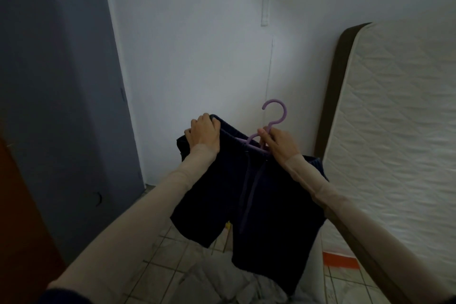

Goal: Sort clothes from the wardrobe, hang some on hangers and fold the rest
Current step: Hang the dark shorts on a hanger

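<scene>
Dark navy shorts (259, 202) with a drawstring hang in the air in front of me, legs down. My left hand (204, 134) grips the left end of their waistband. A purple plastic hanger (277, 116) pokes out of the waistband, hook upward. My right hand (278, 142) pinches the hanger just below its hook. The hanger's arms are mostly hidden inside the shorts.
A white quilted mattress (394, 131) leans upright against the wall on the right. On the left stands a grey wardrobe side (61, 81), with a brown door (22, 217) nearer me. Pale fabric (222, 279) lies on the tiled floor (172, 249) below the shorts.
</scene>
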Demonstrator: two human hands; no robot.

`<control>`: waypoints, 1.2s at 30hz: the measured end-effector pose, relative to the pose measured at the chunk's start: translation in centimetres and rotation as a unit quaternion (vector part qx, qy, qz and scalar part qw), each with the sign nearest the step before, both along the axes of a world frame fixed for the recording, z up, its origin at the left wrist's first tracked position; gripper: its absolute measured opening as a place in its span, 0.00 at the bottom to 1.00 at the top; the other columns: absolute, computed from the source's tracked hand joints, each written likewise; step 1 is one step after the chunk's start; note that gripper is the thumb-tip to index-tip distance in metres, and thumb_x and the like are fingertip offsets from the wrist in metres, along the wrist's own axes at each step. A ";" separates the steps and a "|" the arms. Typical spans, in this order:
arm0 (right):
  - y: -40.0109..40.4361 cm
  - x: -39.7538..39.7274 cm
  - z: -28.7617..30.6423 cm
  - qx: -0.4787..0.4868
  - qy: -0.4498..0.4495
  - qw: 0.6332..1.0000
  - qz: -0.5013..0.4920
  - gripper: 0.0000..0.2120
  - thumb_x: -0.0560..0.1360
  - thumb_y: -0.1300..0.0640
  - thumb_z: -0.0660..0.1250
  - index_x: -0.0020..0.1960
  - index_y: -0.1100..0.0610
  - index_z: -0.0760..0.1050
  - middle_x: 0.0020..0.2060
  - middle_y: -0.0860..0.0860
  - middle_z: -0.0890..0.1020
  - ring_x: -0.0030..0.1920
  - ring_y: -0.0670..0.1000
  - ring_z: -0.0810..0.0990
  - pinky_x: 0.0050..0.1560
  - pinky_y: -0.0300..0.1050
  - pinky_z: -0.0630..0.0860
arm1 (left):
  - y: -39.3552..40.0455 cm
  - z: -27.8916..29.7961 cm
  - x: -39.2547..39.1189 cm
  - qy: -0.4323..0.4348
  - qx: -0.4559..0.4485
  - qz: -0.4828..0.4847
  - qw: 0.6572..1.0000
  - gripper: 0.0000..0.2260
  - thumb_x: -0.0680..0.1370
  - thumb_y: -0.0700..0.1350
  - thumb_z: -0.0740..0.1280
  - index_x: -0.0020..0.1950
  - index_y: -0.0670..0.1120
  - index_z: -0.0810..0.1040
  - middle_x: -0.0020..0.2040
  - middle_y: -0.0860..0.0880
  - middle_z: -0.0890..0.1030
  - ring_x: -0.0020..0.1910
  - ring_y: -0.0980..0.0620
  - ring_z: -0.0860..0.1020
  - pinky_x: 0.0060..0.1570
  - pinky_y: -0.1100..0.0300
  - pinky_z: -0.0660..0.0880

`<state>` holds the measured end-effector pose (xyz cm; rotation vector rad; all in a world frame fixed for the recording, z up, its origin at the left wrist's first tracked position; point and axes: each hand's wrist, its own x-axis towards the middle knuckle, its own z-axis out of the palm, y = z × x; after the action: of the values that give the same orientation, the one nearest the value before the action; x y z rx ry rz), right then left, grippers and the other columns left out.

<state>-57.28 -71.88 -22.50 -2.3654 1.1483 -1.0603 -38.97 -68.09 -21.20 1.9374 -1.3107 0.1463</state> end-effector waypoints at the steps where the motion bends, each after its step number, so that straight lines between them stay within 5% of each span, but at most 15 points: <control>1: -0.1 0.0 0.0 0.003 0.004 1.000 0.006 0.18 0.81 0.52 0.53 0.41 0.61 0.75 0.38 0.58 0.80 0.38 0.54 0.76 0.41 0.45 0.67 | 0.0 0.0 0.1 -0.005 -0.007 0.005 1.000 0.15 0.83 0.46 0.48 0.51 0.41 0.72 0.54 0.42 0.77 0.55 0.44 0.71 0.55 0.52 0.64; 4: -0.5 0.0 0.1 -0.005 -0.003 1.000 -0.003 0.17 0.81 0.52 0.53 0.40 0.58 0.74 0.37 0.56 0.79 0.37 0.53 0.76 0.40 0.43 0.67 | 0.3 -0.5 0.5 -0.040 -0.014 0.005 0.999 0.12 0.82 0.46 0.49 0.47 0.44 0.69 0.52 0.44 0.77 0.53 0.45 0.72 0.56 0.52 0.63; 10: -1.5 0.4 -0.3 -0.043 0.037 0.998 -0.025 0.19 0.81 0.49 0.54 0.41 0.59 0.76 0.35 0.53 0.80 0.35 0.53 0.78 0.41 0.47 0.72 | 0.5 -2.3 1.6 -0.112 -0.031 -0.136 0.984 0.13 0.79 0.40 0.56 0.60 0.48 0.73 0.58 0.48 0.77 0.59 0.48 0.71 0.64 0.52 0.60; 14: -1.7 1.5 -0.6 -0.044 0.060 0.997 0.005 0.17 0.80 0.49 0.56 0.40 0.57 0.75 0.32 0.49 0.78 0.33 0.50 0.75 0.38 0.44 0.69 | 0.5 -3.2 0.8 -0.187 0.058 -0.213 0.957 0.12 0.81 0.50 0.56 0.57 0.48 0.76 0.57 0.50 0.76 0.60 0.50 0.69 0.67 0.52 0.56; 19: -2.1 2.7 -0.8 -0.047 0.071 0.996 0.027 0.17 0.80 0.49 0.57 0.41 0.58 0.77 0.31 0.47 0.76 0.33 0.50 0.74 0.37 0.41 0.64 | 1.0 -3.7 1.4 -0.181 0.056 -0.208 0.960 0.11 0.81 0.50 0.58 0.50 0.47 0.77 0.47 0.49 0.79 0.50 0.48 0.74 0.51 0.58 0.60; 27: -1.8 6.8 -1.5 -0.120 0.139 0.976 0.122 0.16 0.77 0.46 0.62 0.50 0.59 0.76 0.42 0.54 0.83 0.43 0.57 0.80 0.43 0.44 0.66 | 5.2 -4.9 5.2 -0.081 0.026 -0.138 0.987 0.09 0.79 0.47 0.62 0.46 0.43 0.78 0.44 0.45 0.77 0.46 0.46 0.75 0.47 0.55 0.66; 30: -0.9 8.8 -2.6 -0.213 0.165 0.954 0.133 0.22 0.77 0.39 0.55 0.54 0.57 0.74 0.44 0.52 0.83 0.45 0.55 0.81 0.50 0.45 0.65 | 8.0 -5.3 6.9 -0.064 0.023 -0.088 0.994 0.09 0.79 0.47 0.62 0.47 0.44 0.78 0.46 0.45 0.77 0.46 0.47 0.75 0.48 0.56 0.66; 33: 0.4 11.1 -3.8 -0.262 0.158 0.940 0.149 0.29 0.73 0.36 0.44 0.54 0.55 0.74 0.40 0.51 0.84 0.40 0.55 0.82 0.49 0.45 0.66 | 11.3 -5.7 9.2 -0.067 0.026 -0.006 0.997 0.09 0.79 0.48 0.62 0.49 0.44 0.79 0.48 0.46 0.77 0.49 0.48 0.75 0.50 0.56 0.62; 36: 2.3 13.7 -4.6 -0.311 0.134 0.929 0.151 0.23 0.74 0.42 0.46 0.43 0.54 0.75 0.27 0.48 0.81 0.26 0.51 0.78 0.40 0.44 0.68 | 14.8 -5.8 11.7 -0.068 0.018 0.060 0.996 0.10 0.79 0.49 0.63 0.49 0.45 0.79 0.46 0.46 0.77 0.49 0.47 0.76 0.51 0.54 0.64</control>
<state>-43.59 -69.62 -27.11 -3.1274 0.5165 -1.1326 -27.26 -53.25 -27.02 2.0679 -1.2903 0.3212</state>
